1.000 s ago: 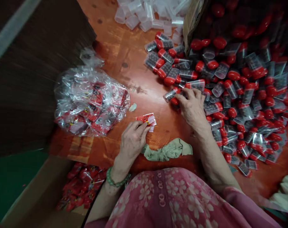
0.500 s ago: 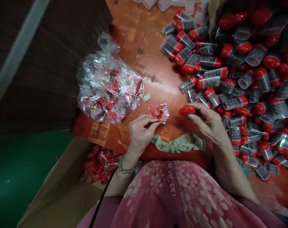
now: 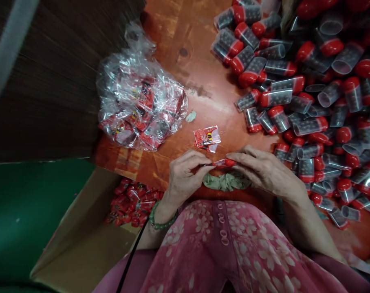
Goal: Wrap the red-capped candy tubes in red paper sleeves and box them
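Observation:
My left hand (image 3: 185,173) pinches a small red printed plastic wrapper (image 3: 217,163) between thumb and fingertips, seen nearly edge-on. Against the wrapper's right end lies the glossy red end of a plastic capsule (image 3: 230,162), closed in the fingers of my right hand (image 3: 261,171). The fingers cover most of the capsule, and how far its tip goes into the wrapper I cannot tell. Just beyond my left fingertips, a few flat printed wrappers (image 3: 207,137) rest on the table. A crumpled green cloth (image 3: 226,182) lies beneath both hands at the near edge.
A clear plastic bag (image 3: 139,101) full of red wrappers stands on the left of the brown table (image 3: 197,61). Clear capsules with red ends (image 3: 276,97) are heaped on the right. Below the table's left edge, a cardboard box (image 3: 90,228) holds red wrapped pieces (image 3: 133,203).
My right hand has brought the capsule left to the wrapper in my left hand. My left hand has drawn its wrapper slightly away from those on the table. The view has shifted a little.

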`<state>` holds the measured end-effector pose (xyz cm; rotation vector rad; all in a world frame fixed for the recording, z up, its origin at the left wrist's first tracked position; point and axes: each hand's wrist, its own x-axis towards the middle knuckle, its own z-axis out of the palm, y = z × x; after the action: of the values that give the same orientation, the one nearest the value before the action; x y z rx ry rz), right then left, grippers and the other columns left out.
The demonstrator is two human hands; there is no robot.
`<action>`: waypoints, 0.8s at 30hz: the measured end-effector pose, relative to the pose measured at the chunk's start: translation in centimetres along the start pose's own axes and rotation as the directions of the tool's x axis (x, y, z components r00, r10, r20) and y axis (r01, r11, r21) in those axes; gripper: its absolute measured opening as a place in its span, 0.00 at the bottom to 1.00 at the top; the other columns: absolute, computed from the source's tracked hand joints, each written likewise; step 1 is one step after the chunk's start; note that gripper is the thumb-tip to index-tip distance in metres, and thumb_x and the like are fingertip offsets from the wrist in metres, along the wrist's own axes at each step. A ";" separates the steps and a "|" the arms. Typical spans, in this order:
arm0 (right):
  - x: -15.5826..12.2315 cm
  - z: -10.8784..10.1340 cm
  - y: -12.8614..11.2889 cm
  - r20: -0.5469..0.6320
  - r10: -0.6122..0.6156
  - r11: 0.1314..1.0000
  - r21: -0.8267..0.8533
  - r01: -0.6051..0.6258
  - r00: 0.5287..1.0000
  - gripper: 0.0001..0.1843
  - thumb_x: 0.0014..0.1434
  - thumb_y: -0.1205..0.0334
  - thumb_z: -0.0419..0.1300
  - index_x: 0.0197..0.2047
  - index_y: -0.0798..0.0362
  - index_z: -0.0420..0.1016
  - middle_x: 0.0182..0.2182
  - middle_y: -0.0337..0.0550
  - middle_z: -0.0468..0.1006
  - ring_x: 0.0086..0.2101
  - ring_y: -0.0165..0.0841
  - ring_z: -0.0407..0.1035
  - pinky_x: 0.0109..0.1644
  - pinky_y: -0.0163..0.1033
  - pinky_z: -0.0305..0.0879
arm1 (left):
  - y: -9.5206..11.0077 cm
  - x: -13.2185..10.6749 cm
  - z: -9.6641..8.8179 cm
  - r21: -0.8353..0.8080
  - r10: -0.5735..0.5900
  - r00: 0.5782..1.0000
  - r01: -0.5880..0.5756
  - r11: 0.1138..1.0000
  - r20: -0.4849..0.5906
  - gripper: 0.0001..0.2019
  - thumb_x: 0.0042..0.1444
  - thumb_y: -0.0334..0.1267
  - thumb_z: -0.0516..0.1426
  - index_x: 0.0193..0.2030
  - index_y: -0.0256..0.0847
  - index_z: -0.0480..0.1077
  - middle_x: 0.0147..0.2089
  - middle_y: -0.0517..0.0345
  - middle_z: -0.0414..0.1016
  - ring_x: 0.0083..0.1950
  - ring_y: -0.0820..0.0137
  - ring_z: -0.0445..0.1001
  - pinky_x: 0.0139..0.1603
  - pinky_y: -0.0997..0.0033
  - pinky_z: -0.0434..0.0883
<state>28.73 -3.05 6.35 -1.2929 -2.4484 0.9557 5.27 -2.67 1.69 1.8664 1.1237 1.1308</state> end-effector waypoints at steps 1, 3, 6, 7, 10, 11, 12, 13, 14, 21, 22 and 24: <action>0.0 0.0 -0.1 0.027 0.003 1.000 -0.009 -0.002 1.000 0.17 0.71 0.59 0.50 0.58 0.52 0.71 0.39 0.47 0.73 0.37 0.35 0.71 0.41 0.38 0.69 | 0.0 -0.1 0.0 0.011 -0.003 1.000 0.003 1.000 0.015 0.03 0.54 0.31 0.65 0.32 0.37 0.76 0.30 0.57 0.78 0.30 0.76 0.76 0.31 0.78 0.72; 0.0 0.0 -0.3 0.068 0.011 1.000 -0.030 -0.009 0.998 0.17 0.71 0.57 0.49 0.57 0.52 0.71 0.38 0.46 0.72 0.37 0.35 0.71 0.42 0.39 0.69 | 0.1 -0.4 0.0 0.037 -0.006 0.999 0.004 0.999 0.043 0.03 0.54 0.31 0.65 0.32 0.36 0.76 0.30 0.57 0.78 0.31 0.75 0.76 0.32 0.77 0.72; 0.2 -0.1 -0.5 0.132 0.037 0.998 -0.057 -0.030 0.991 0.18 0.71 0.57 0.49 0.56 0.53 0.73 0.37 0.47 0.72 0.37 0.36 0.71 0.42 0.40 0.69 | 0.2 -0.6 0.1 0.068 -0.005 0.996 0.000 0.998 0.084 0.03 0.55 0.31 0.64 0.32 0.37 0.75 0.30 0.57 0.77 0.31 0.75 0.75 0.32 0.77 0.72; 0.4 -0.1 -0.5 0.159 0.046 0.998 -0.047 -0.039 0.986 0.18 0.71 0.57 0.49 0.56 0.54 0.74 0.37 0.48 0.72 0.37 0.37 0.71 0.42 0.41 0.69 | 0.2 -0.7 0.1 0.073 -0.010 0.995 0.002 0.997 0.101 0.03 0.55 0.32 0.64 0.32 0.37 0.75 0.30 0.57 0.77 0.31 0.75 0.75 0.32 0.77 0.71; 0.9 0.1 0.1 0.220 0.051 0.996 0.055 -0.064 0.974 0.18 0.71 0.57 0.50 0.56 0.55 0.74 0.40 0.50 0.74 0.40 0.38 0.73 0.44 0.43 0.70 | 0.1 -0.8 0.2 0.060 -0.043 0.988 0.034 0.998 0.149 0.03 0.55 0.32 0.65 0.32 0.37 0.75 0.29 0.58 0.77 0.30 0.75 0.75 0.31 0.78 0.71; 1.1 0.3 0.4 0.225 0.044 0.992 0.108 -0.070 0.973 0.19 0.70 0.57 0.51 0.58 0.54 0.73 0.42 0.51 0.75 0.41 0.39 0.73 0.46 0.44 0.70 | 0.0 -0.8 0.3 0.043 -0.055 0.986 0.049 0.998 0.158 0.03 0.55 0.32 0.65 0.32 0.37 0.76 0.29 0.58 0.77 0.30 0.75 0.75 0.31 0.78 0.71; 1.2 0.4 0.7 0.223 0.030 0.983 0.169 -0.069 0.974 0.19 0.70 0.56 0.52 0.59 0.53 0.72 0.44 0.50 0.76 0.43 0.39 0.74 0.48 0.44 0.70 | -0.2 -0.9 0.3 0.022 -0.067 0.984 0.065 0.998 0.163 0.03 0.55 0.32 0.65 0.32 0.37 0.76 0.30 0.57 0.77 0.30 0.75 0.75 0.32 0.78 0.72; 1.4 0.5 1.1 0.221 0.014 0.970 0.233 -0.067 0.975 0.20 0.70 0.56 0.52 0.60 0.52 0.71 0.46 0.50 0.77 0.44 0.39 0.74 0.49 0.44 0.69 | -0.3 -0.9 0.3 -0.001 -0.077 0.983 0.078 0.997 0.166 0.03 0.54 0.32 0.65 0.32 0.36 0.76 0.30 0.57 0.78 0.30 0.75 0.76 0.32 0.78 0.72; 1.5 0.7 1.4 0.224 -0.001 0.954 0.293 -0.066 0.974 0.20 0.70 0.56 0.53 0.61 0.52 0.71 0.47 0.50 0.77 0.45 0.38 0.74 0.50 0.44 0.69 | -0.5 -0.9 0.3 -0.023 -0.083 0.982 0.088 0.996 0.168 0.03 0.54 0.32 0.65 0.32 0.36 0.76 0.30 0.57 0.78 0.30 0.75 0.76 0.32 0.78 0.72; 2.0 1.0 2.4 0.321 -0.005 0.822 0.541 -0.179 0.947 0.13 0.65 0.57 0.58 0.49 0.55 0.76 0.41 0.44 0.80 0.39 0.33 0.73 0.46 0.38 0.68 | -1.3 -1.0 0.2 -0.092 -0.120 0.968 0.143 0.985 0.222 0.04 0.54 0.33 0.65 0.31 0.35 0.76 0.30 0.55 0.78 0.31 0.74 0.76 0.32 0.78 0.72; 2.1 1.1 2.4 0.324 0.005 0.798 0.569 -0.199 0.946 0.13 0.65 0.57 0.59 0.48 0.55 0.76 0.40 0.44 0.80 0.39 0.32 0.73 0.45 0.38 0.68 | -1.2 -1.0 0.2 -0.108 -0.126 0.965 0.154 0.982 0.228 0.05 0.55 0.34 0.65 0.31 0.35 0.76 0.30 0.55 0.78 0.30 0.75 0.76 0.32 0.78 0.72; 2.2 1.2 2.3 0.313 0.038 0.779 0.585 -0.225 0.949 0.14 0.65 0.55 0.59 0.47 0.55 0.76 0.39 0.43 0.80 0.37 0.32 0.73 0.43 0.37 0.68 | -1.2 -1.0 0.2 -0.126 -0.128 0.962 0.162 0.979 0.240 0.06 0.55 0.35 0.65 0.31 0.36 0.76 0.29 0.56 0.78 0.29 0.75 0.75 0.31 0.78 0.71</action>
<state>28.35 -0.94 3.73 -1.1435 -1.9331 1.9013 4.80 -3.10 0.23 1.7222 1.0012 0.8638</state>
